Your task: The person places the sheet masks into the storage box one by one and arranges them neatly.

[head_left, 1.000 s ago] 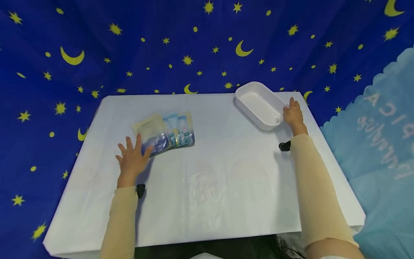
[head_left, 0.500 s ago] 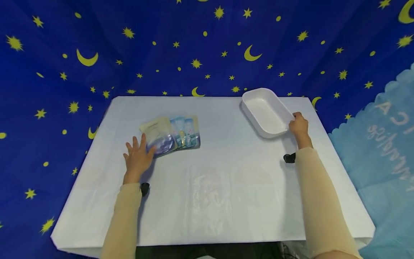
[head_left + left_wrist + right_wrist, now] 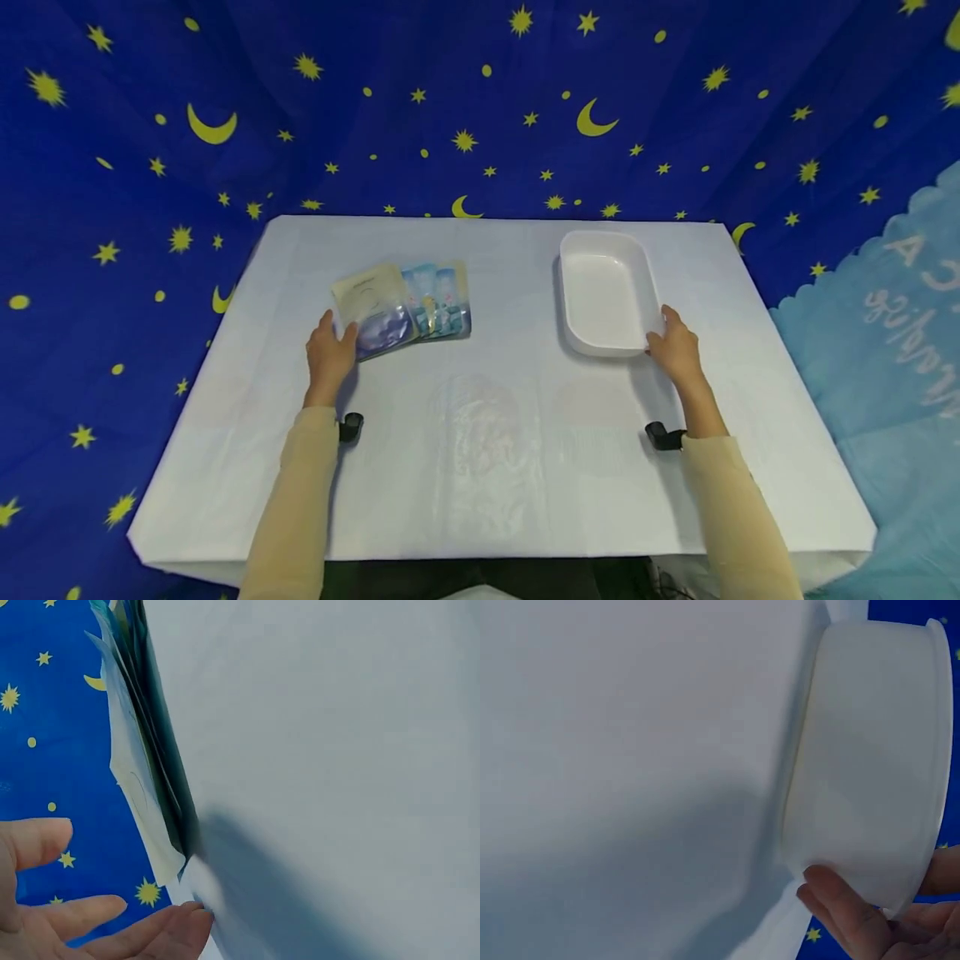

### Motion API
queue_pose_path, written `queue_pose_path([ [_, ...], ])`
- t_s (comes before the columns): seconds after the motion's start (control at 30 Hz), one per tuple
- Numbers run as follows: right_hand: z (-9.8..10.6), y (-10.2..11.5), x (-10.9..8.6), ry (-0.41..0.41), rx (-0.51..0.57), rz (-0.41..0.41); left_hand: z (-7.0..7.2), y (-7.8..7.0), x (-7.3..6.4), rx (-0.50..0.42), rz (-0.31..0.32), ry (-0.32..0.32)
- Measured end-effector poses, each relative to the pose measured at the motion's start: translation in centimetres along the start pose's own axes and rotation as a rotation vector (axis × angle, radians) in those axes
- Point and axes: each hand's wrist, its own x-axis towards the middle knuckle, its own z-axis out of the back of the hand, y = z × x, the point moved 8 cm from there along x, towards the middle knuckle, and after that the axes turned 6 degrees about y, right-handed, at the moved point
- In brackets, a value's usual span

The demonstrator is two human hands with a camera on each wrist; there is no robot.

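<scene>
Packets [image 3: 386, 312] lie overlapped at ten o'clock on the table [image 3: 495, 483], the left hand [image 3: 331, 350] beside them, fingers spread; at two, the right hand [image 3: 677, 348] pinches the tray [image 3: 603, 296] at its five-o'clock corner. A nudge could fan the packets; one-corner pulling could twist the tray.

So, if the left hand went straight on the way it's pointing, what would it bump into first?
Probably the cream-and-purple packet: its left edge lies just ahead of the left hand, though depth is unclear, and so is whether they already touch.
</scene>
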Motion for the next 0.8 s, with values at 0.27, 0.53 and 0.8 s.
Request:
queue_pose_path([
  [0.27, -2.3, 1.4, -5.2, -0.039, 0.051, -0.004, 0.2, 0.4, -0.2, -0.070, 0.026, -0.077],
  [0.53, -3.3, 1.7, -7.8, -0.104, 0.095, -0.024, -0.4, 0.6, -0.5, -0.029, 0.072, -0.077],
  [0.8, -3.5, 1.6, -8.1, -0.117, 0.110, -0.018, -0.4, 0.9, -0.4, -0.117, 0.098, -0.134],
])
